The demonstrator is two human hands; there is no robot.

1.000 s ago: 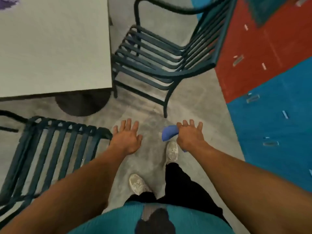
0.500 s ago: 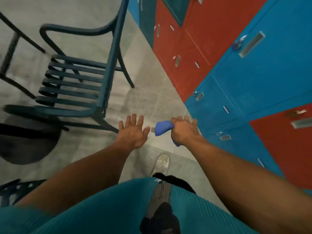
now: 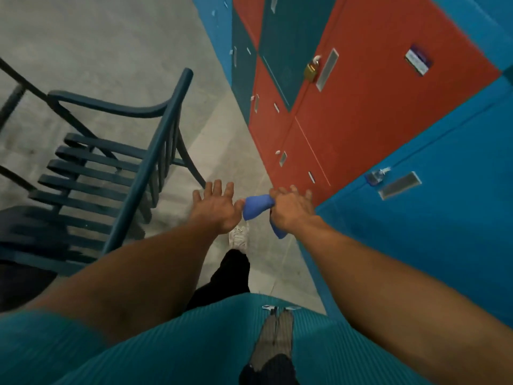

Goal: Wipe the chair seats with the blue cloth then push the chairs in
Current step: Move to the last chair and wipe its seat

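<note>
While bunched, soft blue cloth [image 3: 256, 207]

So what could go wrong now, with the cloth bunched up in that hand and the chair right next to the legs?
1. The blue cloth is only pinched at one end by the right hand, with a tail dangling below; it might slip out and fall on the floor.
2. The chair stands close on the left, its back leg angling toward the shoe; a step could catch it.
3. The lockers are close on the right, so the right arm might bump them.
</note>
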